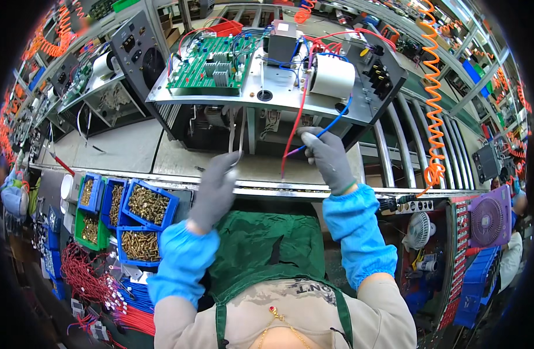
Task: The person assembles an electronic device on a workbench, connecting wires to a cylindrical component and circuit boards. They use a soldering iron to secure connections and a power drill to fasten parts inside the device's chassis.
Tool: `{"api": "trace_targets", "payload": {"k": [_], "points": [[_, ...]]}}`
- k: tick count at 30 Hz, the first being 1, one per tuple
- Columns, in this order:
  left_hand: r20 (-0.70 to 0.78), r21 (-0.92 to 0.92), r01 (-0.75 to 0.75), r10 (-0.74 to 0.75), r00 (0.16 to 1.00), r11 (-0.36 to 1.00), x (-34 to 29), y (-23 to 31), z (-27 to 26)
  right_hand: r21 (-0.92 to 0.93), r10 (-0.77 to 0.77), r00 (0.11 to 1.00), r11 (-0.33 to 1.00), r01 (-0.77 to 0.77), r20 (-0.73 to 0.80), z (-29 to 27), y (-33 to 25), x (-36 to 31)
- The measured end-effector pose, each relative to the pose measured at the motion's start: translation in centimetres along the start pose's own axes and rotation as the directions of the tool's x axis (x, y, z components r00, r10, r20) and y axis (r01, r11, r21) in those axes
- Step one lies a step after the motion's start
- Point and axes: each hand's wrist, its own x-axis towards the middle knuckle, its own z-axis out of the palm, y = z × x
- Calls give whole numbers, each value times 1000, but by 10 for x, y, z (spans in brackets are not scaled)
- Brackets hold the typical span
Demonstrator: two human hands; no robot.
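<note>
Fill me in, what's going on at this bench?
Work is under way on an open metal unit topped by a green circuit board. The person's gloved right hand holds a blue wire near its loose end; a red wire hangs just beside it. The left hand is blurred by the white leads at the unit's front; its grip isn't clear. Brass-coloured parts sit in bins at left.

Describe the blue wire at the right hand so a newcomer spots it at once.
Find the open metal unit ahead, then the white cylinder toward its right. From beside that, the blue wire runs down to the right hand. The red wire next to it hangs more steeply; this one is blue and slants leftward to a purplish end.
</note>
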Motion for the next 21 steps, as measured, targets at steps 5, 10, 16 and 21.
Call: {"api": "trace_targets", "payload": {"k": [5, 10, 16, 21], "points": [[71, -238, 27, -10, 997, 971, 63, 8, 68, -156, 133, 990, 980, -122, 57, -25, -11, -19], [467, -340, 270, -87, 880, 901, 88, 35, 98, -190, 199, 962, 968, -163, 187, -30, 1, -21], [390, -425, 172, 9, 921, 889, 86, 56, 105, -357, 96, 968, 934, -8, 230, -48, -22, -27], [381, -704, 368, -115, 917, 608, 98, 43, 103, -314, -271, 955, 923, 221, -124, -69, -81, -20]]}}
